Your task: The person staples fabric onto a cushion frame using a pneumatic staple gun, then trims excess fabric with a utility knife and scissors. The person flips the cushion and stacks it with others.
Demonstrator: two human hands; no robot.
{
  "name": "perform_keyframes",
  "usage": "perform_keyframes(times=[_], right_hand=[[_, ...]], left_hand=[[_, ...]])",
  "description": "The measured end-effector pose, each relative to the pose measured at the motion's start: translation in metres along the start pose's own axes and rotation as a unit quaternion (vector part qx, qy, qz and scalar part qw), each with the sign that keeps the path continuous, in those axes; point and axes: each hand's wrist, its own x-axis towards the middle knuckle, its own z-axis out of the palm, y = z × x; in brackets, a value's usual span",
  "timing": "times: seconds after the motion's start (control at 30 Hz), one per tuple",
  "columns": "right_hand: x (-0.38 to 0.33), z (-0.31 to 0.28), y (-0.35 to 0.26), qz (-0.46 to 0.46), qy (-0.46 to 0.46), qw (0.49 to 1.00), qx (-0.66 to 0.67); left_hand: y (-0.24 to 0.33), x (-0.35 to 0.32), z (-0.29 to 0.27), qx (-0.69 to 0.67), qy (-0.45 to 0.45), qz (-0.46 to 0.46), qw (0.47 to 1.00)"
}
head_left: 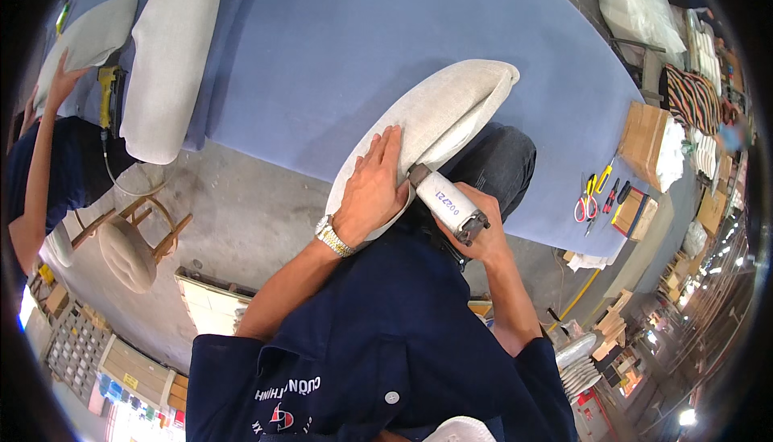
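A curved cushion [439, 104] in light grey-beige fabric leans on its side across my lap and the edge of the blue table. My left hand [372, 180] lies flat on its fabric, fingers stretched out and wristwatch at the wrist. In my right hand [479, 212] is a pneumatic staple gun [451, 202] with a silver-white body, fingers wrapped round its grip. The gun's nose meets the cushion's underside edge close to my left thumb. Folded fabric shows along that edge; whether the nose presses on it I cannot tell.
Blue cloth covers the table [322, 31]. Another upholstered cushion [175, 55] lies at left, near a co-worker's hand [64, 80] and a yellow staple gun [108, 96]. Scissors [586, 204], screwdrivers [616, 194] and a cardboard box [642, 140] sit at right. A round-seated stool [127, 253] stands on the floor.
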Motion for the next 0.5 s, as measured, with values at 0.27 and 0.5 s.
perform_keyframes(times=[0.27, 0.5], right_hand=[[-0.005, -0.008, -0.008, 0.022, -0.042, 0.999, 0.015], [0.001, -0.004, -0.012, 0.022, -0.052, 0.998, 0.011]], left_hand=[[-0.001, -0.001, -0.001, -0.003, -0.019, 0.002, 1.000], [-0.003, -0.005, 0.003, -0.010, -0.033, -0.013, 0.999]])
